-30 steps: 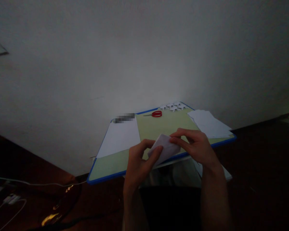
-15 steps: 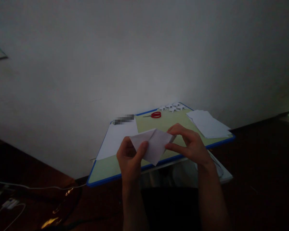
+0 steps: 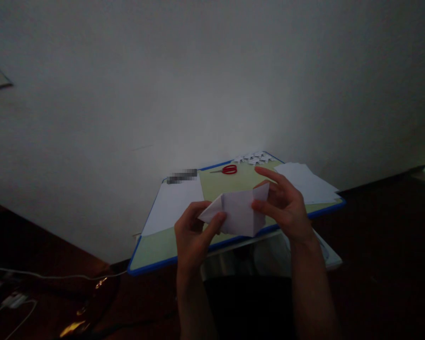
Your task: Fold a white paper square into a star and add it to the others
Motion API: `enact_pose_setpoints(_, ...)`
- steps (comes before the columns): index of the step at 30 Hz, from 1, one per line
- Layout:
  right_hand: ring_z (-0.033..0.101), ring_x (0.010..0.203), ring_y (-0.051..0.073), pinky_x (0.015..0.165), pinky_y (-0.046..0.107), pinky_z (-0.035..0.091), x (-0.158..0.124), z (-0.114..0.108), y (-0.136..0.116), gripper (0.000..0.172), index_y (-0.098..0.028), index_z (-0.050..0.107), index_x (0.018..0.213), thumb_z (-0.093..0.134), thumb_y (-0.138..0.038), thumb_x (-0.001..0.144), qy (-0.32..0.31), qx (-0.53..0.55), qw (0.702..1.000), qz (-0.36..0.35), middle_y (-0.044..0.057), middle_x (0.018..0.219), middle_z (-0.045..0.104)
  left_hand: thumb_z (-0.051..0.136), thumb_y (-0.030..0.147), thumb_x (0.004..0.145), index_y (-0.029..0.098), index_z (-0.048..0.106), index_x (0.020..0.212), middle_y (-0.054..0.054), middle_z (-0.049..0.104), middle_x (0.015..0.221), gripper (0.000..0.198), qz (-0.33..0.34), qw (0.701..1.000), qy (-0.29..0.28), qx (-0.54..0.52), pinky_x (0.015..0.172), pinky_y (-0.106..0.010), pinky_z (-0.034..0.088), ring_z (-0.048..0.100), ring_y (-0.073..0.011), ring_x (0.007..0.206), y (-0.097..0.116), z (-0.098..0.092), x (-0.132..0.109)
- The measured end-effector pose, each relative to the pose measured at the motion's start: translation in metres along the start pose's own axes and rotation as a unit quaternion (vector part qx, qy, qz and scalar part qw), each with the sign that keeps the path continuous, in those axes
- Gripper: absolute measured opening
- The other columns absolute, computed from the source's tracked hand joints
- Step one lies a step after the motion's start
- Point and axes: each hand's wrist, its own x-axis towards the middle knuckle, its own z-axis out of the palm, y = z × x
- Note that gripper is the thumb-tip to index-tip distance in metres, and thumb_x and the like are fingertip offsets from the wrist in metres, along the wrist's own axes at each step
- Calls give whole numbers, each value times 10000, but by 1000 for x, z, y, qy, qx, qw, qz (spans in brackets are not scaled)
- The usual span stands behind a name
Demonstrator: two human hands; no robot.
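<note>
A folded piece of white paper point(image 3: 239, 212) is held up above the near edge of the table, between both hands. My left hand point(image 3: 196, 231) pinches its left, pointed end, thumb in front and fingers behind. At the right end my right hand point(image 3: 283, 205) grips the paper with the thumb against its front, by an upturned flap; the index finger is raised off it. The fingers behind the paper are partly hidden.
The table point(image 3: 157, 248) is pale green with a blue rim, against a wall. On it lie red-handled scissors point(image 3: 228, 169), several small cut or folded white paper pieces point(image 3: 255, 158), a stack of white paper point(image 3: 306, 182) and a white sheet point(image 3: 173, 203). A white cable point(image 3: 56, 275) runs at left.
The folded paper has been turned, and now shows a longer face with a flap at the right. My right index finger has lifted away; the left hand keeps its pinch.
</note>
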Motion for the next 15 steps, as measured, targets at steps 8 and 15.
enact_pose_setpoints(8,790,1075,299,918,484,684,-4,2,-1,944,-362,338,1619,879,-376,847,-55,-2,998,30,93,1291,769,883,321,828,207,595,940,44,693,701,329,-52,998,-13,-31,406,-171,490,598,-89,473,-1,2,-3)
enact_pose_setpoints(15,713,1251,307,1034,496,630,-1,1,-2,846,-338,379,1614,818,-435,898,-69,-45,997,1,117,1450,677,867,307,857,203,643,1048,26,737,708,312,-54,998,-22,-25,471,-183,498,606,-92,491,2,8,-5)
